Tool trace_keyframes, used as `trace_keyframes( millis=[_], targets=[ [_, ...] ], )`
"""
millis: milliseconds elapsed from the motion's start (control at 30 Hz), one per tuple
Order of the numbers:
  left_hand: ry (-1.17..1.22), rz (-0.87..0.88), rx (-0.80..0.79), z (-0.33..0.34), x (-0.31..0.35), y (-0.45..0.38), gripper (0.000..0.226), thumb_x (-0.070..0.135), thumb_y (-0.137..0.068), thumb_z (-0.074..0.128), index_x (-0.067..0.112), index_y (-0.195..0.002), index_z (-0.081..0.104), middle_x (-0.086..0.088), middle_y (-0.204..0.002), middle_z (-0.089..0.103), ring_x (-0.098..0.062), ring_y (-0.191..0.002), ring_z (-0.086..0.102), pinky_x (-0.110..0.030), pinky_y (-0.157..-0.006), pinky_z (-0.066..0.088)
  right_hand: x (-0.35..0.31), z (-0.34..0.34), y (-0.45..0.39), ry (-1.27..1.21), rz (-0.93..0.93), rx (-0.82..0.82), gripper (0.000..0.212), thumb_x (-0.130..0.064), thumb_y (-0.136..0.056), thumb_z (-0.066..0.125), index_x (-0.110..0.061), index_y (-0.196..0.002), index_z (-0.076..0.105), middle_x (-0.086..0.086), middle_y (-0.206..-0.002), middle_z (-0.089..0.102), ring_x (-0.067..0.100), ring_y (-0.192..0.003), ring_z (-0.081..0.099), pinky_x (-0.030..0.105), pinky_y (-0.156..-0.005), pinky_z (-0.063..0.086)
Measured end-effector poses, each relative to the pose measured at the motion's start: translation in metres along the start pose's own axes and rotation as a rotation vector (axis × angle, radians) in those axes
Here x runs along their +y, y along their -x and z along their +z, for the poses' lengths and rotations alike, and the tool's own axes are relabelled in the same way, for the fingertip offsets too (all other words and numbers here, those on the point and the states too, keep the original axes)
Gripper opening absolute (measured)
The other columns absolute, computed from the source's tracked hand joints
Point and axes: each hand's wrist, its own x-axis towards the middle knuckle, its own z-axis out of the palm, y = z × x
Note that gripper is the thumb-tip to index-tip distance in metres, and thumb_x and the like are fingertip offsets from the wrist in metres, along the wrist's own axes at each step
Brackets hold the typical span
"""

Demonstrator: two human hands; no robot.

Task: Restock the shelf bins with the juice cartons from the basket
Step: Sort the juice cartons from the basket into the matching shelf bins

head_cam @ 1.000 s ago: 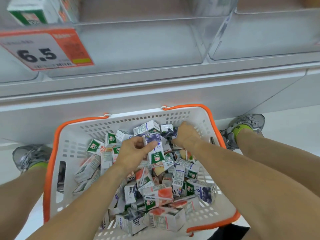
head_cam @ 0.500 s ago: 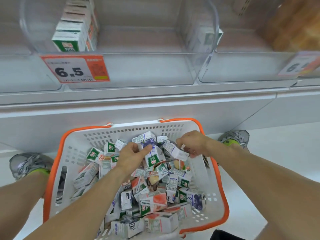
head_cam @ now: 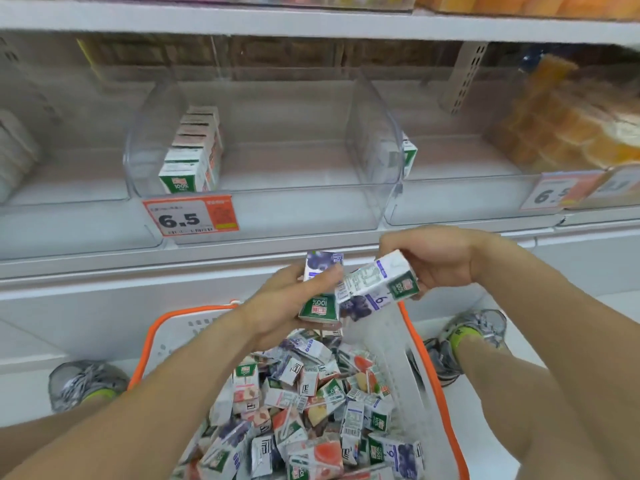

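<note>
The left grip is clamped on an upright blueberry carton; the right grip is clamped on a second blueberry carton tilted on its side, the two cartons touching. Both are held above the far edge of the white basket, which is heaped with loose juice cartons. Beyond, the clear shelf bin holds a row of cartons along its left wall, above a price tag.

A shop aisle, at a chilled drinks shelf.

An orange price tag reading 6.5 is clipped to the shelf edge; just above the tag, clear plastic bins hold a row of juice cartons, and below it an orange-rimmed shopping basket sits heaped with more cartons.
</note>
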Motion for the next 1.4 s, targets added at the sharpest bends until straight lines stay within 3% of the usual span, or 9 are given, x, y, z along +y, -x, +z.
trace_keyframes(
  millis=[200, 433, 567, 700, 867, 1000, 1067, 1200, 1400],
  targets=[
    [-0.155, 0.05, -0.011, -0.001, 0.042, 0.011, 0.056, 0.024, -0.072, 0.075, 0.006, -0.123, 0.061, -0.015, -0.108, 0.074, -0.027, -0.083, 0.07, -0.032, -0.07, 0.061, -0.014, -0.007, 0.019, -0.134, -0.118, -0.207, 0.064, -0.064, -0.085, 0.049, -0.007, -0.093, 0.076, 0.018, -0.089, 0.072, 0.025, -0.066, 0.066, 0.03, -0.051, 0.057],
    [-0.211, 0.008, -0.007, -0.034, 0.054, 0.018, 0.047, 0.02, -0.087, 0.071, 0.005, -0.127, 0.055, -0.015, -0.112, 0.073, -0.025, -0.089, 0.07, -0.028, -0.069, 0.056, -0.017, 0.01, 0.01, -0.011, -0.334, -0.271, 0.012, -0.026, -0.084, 0.069, -0.016, -0.081, 0.076, 0.006, -0.082, 0.073, 0.018, -0.073, 0.067, 0.026, -0.062, 0.05],
    [-0.424, 0.001, -0.033, -0.058, 0.063, 0.023, 0.068, 0.012, -0.07, 0.073, 0.013, -0.129, 0.039, -0.013, -0.108, 0.074, -0.027, -0.087, 0.069, -0.041, -0.075, 0.056, -0.03, 0.015, 0.012, 0.064, -0.387, -0.161, 0.021, -0.026, -0.076, 0.084, -0.011, -0.084, 0.072, 0.007, -0.078, 0.072, 0.02, -0.068, 0.066, 0.023, -0.055, 0.049],
    [-0.576, 0.063, 0.042, -0.07, 0.069, 0.026, 0.055, 0.023, -0.071, 0.075, 0.02, -0.118, 0.046, -0.009, -0.097, 0.076, -0.029, -0.079, 0.067, -0.064, -0.085, 0.048, -0.041, 0.021, 0.008, 0.075, -0.467, -0.001, 0.044, -0.033, -0.06, 0.082, -0.004, -0.089, 0.066, 0.011, -0.07, 0.068, 0.018, -0.056, 0.057, 0.023, -0.051, 0.047],
    [-0.621, 0.141, 0.104, -0.077, 0.073, 0.027, 0.034, 0.022, -0.081, 0.079, 0.036, -0.11, 0.067, -0.015, -0.102, 0.074, -0.024, -0.078, 0.068, -0.04, -0.073, 0.055, -0.045, 0.026, 0.004, 0.105, -0.535, 0.046, 0.04, -0.025, -0.057, 0.086, -0.007, -0.088, 0.069, 0.008, -0.076, 0.071, 0.018, -0.062, 0.056, 0.029, -0.057, 0.047],
    [-0.548, 0.125, 0.164, -0.079, 0.072, 0.028, 0.043, 0.018, -0.079, 0.081, 0.025, -0.117, 0.062, -0.007, -0.094, 0.076, -0.011, -0.071, 0.069, -0.015, -0.059, 0.048, -0.043, 0.027, 0.004, 0.092, -0.529, 0.023, 0.046, -0.024, -0.054, 0.09, -0.013, -0.096, 0.075, 0.01, -0.1, 0.076, 0.049, -0.089, 0.061, 0.062, -0.089, 0.049],
    [-0.491, 0.139, 0.198, -0.076, 0.072, 0.028, 0.04, 0.024, -0.074, 0.083, 0.012, -0.108, 0.066, -0.007, -0.086, 0.075, -0.01, -0.063, 0.064, -0.018, -0.058, 0.044, -0.042, 0.03, 0.003, 0.075, -0.509, 0.032, 0.049, -0.024, -0.055, 0.09, -0.01, -0.099, 0.073, 0.014, -0.102, 0.076, 0.05, -0.085, 0.058, 0.06, -0.083, 0.049],
    [-0.299, 0.181, 0.192, -0.068, 0.068, 0.026, 0.045, 0.041, -0.075, 0.079, 0.003, -0.096, 0.064, -0.018, -0.088, 0.07, -0.018, -0.074, 0.052, -0.028, -0.065, 0.041, -0.039, 0.034, -0.001, 0.001, -0.511, 0.095, 0.057, -0.032, -0.059, 0.093, -0.002, -0.101, 0.069, 0.026, -0.103, 0.072, 0.027, -0.082, 0.062, 0.034, -0.067, 0.047],
    [-0.041, 0.142, 0.148, -0.045, 0.067, 0.026, 0.047, 0.039, -0.093, 0.054, 0.009, -0.128, 0.062, -0.013, -0.117, 0.072, -0.032, -0.111, 0.067, -0.046, -0.1, 0.051, -0.042, 0.043, 0.003, -0.131, -0.559, 0.062, 0.05, -0.024, -0.068, 0.078, -0.003, -0.112, 0.067, 0.019, -0.099, 0.076, 0.038, -0.091, 0.072, 0.037, -0.076, 0.06]
  ],
)
